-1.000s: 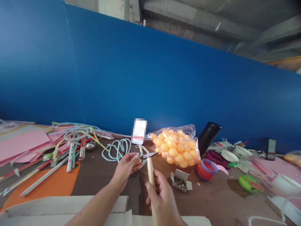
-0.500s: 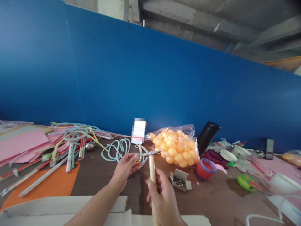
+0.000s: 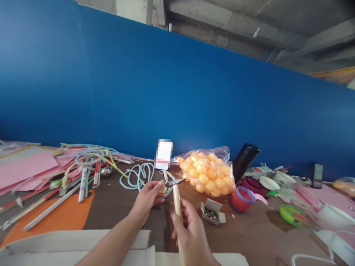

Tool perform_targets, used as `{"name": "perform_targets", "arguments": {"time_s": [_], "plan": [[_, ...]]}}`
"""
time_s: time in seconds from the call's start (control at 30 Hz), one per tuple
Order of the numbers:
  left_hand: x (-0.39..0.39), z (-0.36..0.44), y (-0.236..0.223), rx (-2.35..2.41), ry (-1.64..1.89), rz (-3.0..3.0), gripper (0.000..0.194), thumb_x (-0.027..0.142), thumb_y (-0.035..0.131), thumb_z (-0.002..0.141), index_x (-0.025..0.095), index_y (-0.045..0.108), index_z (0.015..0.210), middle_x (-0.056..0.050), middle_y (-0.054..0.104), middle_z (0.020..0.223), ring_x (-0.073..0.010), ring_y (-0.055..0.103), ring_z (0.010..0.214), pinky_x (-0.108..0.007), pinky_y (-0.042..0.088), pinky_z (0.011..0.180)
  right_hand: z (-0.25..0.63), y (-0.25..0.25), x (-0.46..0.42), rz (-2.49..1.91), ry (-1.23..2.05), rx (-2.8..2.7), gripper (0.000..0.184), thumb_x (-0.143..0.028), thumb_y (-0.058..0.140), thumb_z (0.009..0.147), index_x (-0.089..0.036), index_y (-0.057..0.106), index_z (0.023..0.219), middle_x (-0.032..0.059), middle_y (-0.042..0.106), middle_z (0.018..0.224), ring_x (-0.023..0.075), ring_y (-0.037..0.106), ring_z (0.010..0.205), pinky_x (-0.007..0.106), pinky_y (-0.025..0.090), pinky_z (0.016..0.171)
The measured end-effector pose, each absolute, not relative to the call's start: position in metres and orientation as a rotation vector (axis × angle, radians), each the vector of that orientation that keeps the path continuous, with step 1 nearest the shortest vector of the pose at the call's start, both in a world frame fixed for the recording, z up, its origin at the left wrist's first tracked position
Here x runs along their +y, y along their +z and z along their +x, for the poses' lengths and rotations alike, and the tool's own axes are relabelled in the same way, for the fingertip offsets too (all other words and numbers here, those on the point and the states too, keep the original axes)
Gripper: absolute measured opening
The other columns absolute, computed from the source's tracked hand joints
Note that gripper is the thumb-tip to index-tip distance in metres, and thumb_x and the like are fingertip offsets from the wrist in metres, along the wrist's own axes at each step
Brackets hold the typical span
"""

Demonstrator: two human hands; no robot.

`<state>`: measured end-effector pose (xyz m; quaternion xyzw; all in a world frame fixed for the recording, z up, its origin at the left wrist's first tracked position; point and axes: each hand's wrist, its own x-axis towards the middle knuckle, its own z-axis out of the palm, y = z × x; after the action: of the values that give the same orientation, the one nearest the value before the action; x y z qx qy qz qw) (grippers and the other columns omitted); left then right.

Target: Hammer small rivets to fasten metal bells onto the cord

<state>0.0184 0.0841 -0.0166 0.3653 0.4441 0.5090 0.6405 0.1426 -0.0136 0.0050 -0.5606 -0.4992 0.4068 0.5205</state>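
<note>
Wooden stick (image 3: 176,197) in curled right hand (image 3: 190,229); left hand (image 3: 147,197) pinching scissors (image 3: 175,183).

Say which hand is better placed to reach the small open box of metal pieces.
Probably the right hand: it is nearer the open box, though gripping the wooden handle may hinder it. The left hand is farther off, holding a small shiny item.

This looks like a craft work area inside an unfinished or industrial building: bare grey concrete beams (image 3: 238,18) show above a tall smooth blue partition (image 3: 177,85). Below the partition stands a dark brown wooden-look table (image 3: 244,236), strewn with pink paper sheets (image 3: 27,166), pastel flexible tubes (image 3: 88,157), a clear plastic bag of orange balls (image 3: 206,173) and a small open cardboard box of shiny metal pieces (image 3: 212,214).
</note>
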Motion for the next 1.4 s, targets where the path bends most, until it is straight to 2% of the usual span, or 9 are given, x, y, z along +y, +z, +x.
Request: {"name": "perform_targets", "arguments": {"time_s": [0.23,0.77,0.87,1.1,1.4], "plan": [[0.086,0.02,-0.015,1.056,1.156,0.844,0.039,0.045,0.069,0.064,0.013,0.06,0.086,-0.003,0.06,0.077,-0.0108,0.06,0.061,-0.022,0.052,0.053,0.146,-0.005,-0.012,-1.34,0.986,-1.228,0.035,-0.031,0.052,0.082,-0.019,0.047,0.114,0.0007,0.058,0.076,0.0074,0.05,0.042,0.016,0.039,0.036],[0.084,0.021,-0.011,1.019,1.149,0.847,0.034,0.038,0.069,0.068,0.013,0.057,0.087,-0.001,0.058,0.072,-0.0097,0.059,0.059,-0.022,0.052,0.055,0.149,-0.008,-0.011,-1.329,1.0,-1.241,0.037,-0.034,0.052,0.083,-0.019,0.045,0.116,-0.0011,0.056,0.069,0.0083,0.05,0.042,0.016,0.039,0.035],[0.084,0.021,-0.01,1.022,1.147,0.839,0.033,0.038,0.069,0.068,0.013,0.057,0.087,-0.002,0.059,0.073,-0.0098,0.059,0.059,-0.022,0.052,0.055,0.149,-0.009,-0.011,-1.326,1.018,-1.257,0.036,-0.032,0.051,0.083,-0.02,0.045,0.116,-0.0028,0.054,0.065,0.0084,0.05,0.042,0.016,0.039,0.035],[0.085,0.021,-0.013,1.015,1.154,0.857,0.035,0.039,0.069,0.067,0.013,0.058,0.088,-0.003,0.06,0.078,-0.0109,0.06,0.062,-0.023,0.053,0.055,0.15,-0.011,-0.011,-1.307,1.038,-1.248,0.034,-0.032,0.051,0.085,-0.022,0.044,0.116,-0.0011,0.056,0.073,0.0069,0.049,0.043,0.015,0.038,0.036],[0.085,0.02,-0.016,1.005,1.162,0.863,0.036,0.04,0.068,0.068,0.014,0.057,0.089,-0.004,0.059,0.079,-0.0115,0.061,0.063,-0.024,0.053,0.056,0.151,-0.01,-0.011,-1.307,1.027,-1.241,0.034,-0.032,0.052,0.084,-0.021,0.046,0.116,-0.0013,0.056,0.071,0.0069,0.049,0.042,0.015,0.038,0.035]]}}
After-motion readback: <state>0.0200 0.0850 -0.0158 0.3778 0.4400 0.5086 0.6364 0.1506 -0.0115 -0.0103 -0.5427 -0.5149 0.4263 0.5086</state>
